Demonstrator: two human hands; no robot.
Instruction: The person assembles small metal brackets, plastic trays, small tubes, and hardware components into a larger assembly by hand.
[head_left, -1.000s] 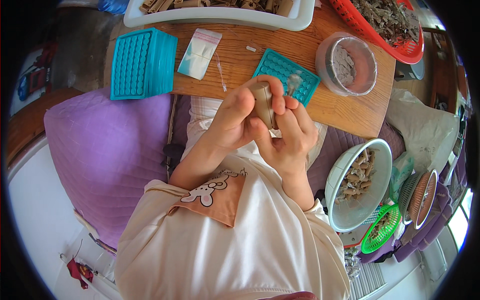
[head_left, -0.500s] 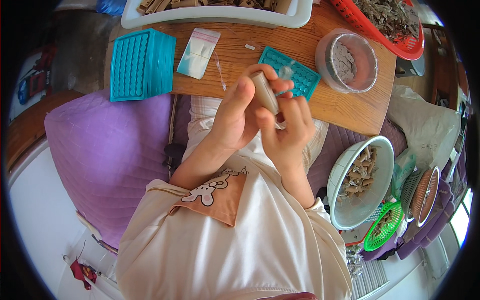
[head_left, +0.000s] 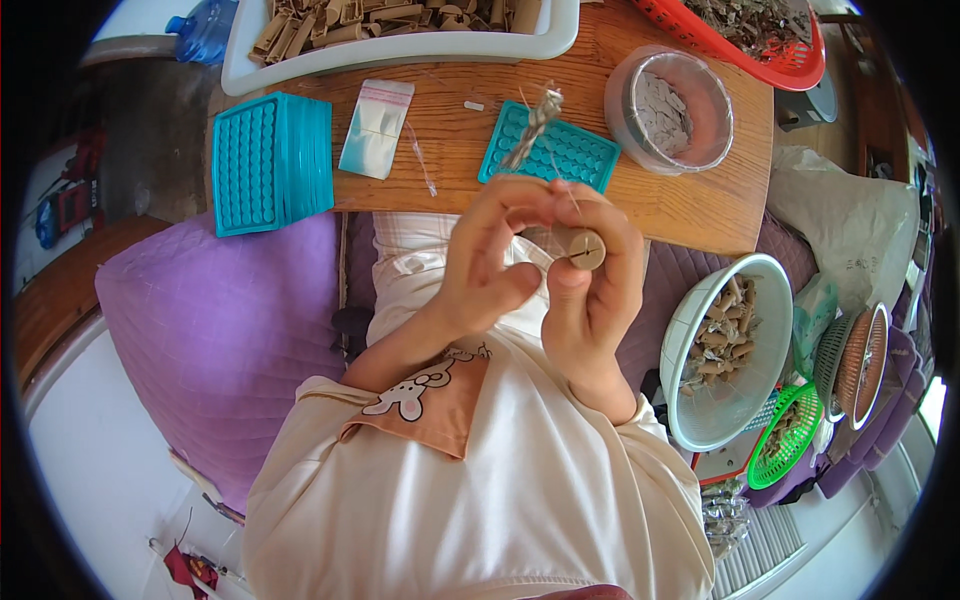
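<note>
My right hand point(head_left: 600, 290) is closed on a short brown cardboard tube point(head_left: 585, 249), whose round end with a small slit faces me. My left hand point(head_left: 485, 260) is beside it with fingers curled, fingertips meeting those of the right hand; what they grip, if anything, is hidden. A blurred silvery strand bundle point(head_left: 535, 130) sticks up beyond my fingers, and a thin clear thread runs from it towards the right hand. Below the bundle lies a flat teal tray point(head_left: 590, 155) with rows of round cups.
Teal trays point(head_left: 290, 160) are stacked on the wooden table point(head_left: 700, 215) at left, beside a plastic packet point(head_left: 375, 130). Around stand a white bin point(head_left: 400, 50) of brown tubes, a clear tub point(head_left: 625, 110), a red basket point(head_left: 790, 75), a pale bowl point(head_left: 690, 425) and a green basket point(head_left: 770, 470).
The cardboard tube has passed from my left hand to my right and turned end-on towards me. Both hands have moved lower, and the strand bundle has come up into view above them.
</note>
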